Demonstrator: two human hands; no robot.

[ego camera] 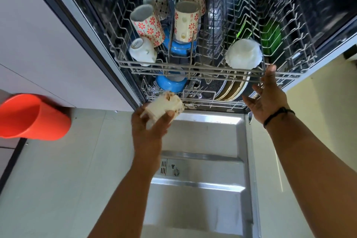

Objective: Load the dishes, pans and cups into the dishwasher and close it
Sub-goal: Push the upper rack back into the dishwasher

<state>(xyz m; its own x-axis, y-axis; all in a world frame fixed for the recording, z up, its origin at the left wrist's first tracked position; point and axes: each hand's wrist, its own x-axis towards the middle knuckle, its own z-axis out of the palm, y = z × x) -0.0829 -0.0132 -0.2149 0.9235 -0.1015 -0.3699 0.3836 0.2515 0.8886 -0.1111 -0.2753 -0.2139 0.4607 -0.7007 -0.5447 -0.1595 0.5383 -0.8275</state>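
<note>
Cup (164,107) in the left hand (149,121), fingers curled round it, lies on its side just below the upper rack (193,67), with free wire up and right of it between the floral mugs (186,21) and white bowl (243,54). Right hand (267,98), fingers spread and grasping nothing, touches the rack's front rail, nearer that gap.
</note>
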